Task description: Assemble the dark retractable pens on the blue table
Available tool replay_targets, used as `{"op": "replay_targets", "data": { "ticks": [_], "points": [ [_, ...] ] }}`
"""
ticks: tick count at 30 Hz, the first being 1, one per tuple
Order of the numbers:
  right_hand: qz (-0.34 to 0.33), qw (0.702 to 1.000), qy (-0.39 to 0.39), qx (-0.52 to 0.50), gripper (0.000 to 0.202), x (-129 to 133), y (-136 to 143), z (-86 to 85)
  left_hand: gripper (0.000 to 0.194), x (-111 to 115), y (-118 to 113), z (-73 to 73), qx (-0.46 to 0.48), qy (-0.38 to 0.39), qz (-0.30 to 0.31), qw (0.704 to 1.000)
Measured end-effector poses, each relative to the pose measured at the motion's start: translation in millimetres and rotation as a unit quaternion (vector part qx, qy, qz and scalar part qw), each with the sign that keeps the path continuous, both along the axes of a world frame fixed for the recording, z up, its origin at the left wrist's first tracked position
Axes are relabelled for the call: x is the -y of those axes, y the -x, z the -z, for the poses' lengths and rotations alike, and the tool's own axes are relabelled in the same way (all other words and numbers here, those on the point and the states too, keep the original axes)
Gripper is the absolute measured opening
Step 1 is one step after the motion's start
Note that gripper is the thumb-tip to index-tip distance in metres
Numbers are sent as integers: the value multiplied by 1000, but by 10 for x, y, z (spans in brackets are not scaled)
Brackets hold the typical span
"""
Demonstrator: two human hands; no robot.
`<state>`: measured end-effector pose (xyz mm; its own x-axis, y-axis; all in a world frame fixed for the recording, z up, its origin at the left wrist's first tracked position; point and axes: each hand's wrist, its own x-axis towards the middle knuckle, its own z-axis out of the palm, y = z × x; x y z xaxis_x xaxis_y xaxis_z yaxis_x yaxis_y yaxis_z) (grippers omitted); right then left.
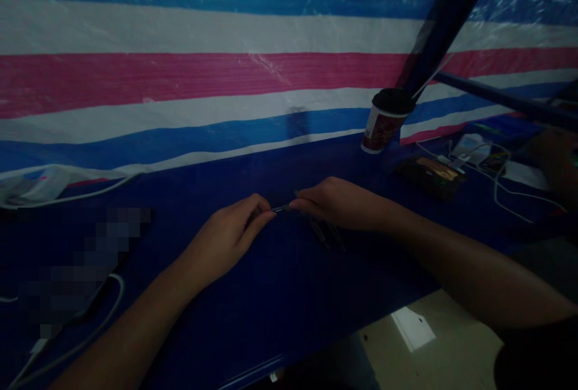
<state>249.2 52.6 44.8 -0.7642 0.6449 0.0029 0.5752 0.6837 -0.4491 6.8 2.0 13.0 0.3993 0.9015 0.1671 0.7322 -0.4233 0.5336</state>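
Note:
A small, thin, shiny rod (280, 208) spans the gap between my two hands, above the dark blue table (253, 312). My left hand (230, 233) pinches its left end between thumb and fingers. The right end is pinched by my right hand (334, 202). Just below my right hand, a few slim dark items (329, 236) lie on the table; they are too dim to name. The ends of the rod are hidden in my fingers.
A lidded paper cup (386, 122) stands at the back right. Right of it lie a dark packet (431, 176) and white cables (497, 188). Another person's hand (555, 149) is at the far right. A blurred-out device (99, 257) with a cable lies left. Striped sheeting (203, 77) hangs behind.

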Motion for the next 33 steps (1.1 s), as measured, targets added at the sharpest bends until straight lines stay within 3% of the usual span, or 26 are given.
{"op": "replay_targets", "data": {
  "ticks": [9,16,20,24,28,30,33],
  "points": [
    [-39,991,-44,-119,10,-27,-65,93,35,1,20,68,-14,18,24,999],
    [3,997,-35,-75,39,20,-30,31,35,-12,9,60,-15,-26,21,999],
    [-3,992,-35,-124,24,11,-28,46,36,-16,11,66,-7,-29,20,999],
    [25,992,-26,-124,35,4,-35,60,36,-8,17,61,-5,-30,22,999],
    [4,991,-18,-134,20,-12,-38,73,37,-11,13,67,3,-19,25,1000],
    [-11,987,1,-159,33,-12,-38,71,38,-12,8,70,3,-11,21,1000],
    [8,986,37,-163,31,-2,-30,72,40,1,-6,76,3,4,14,1000]
  ]
}}
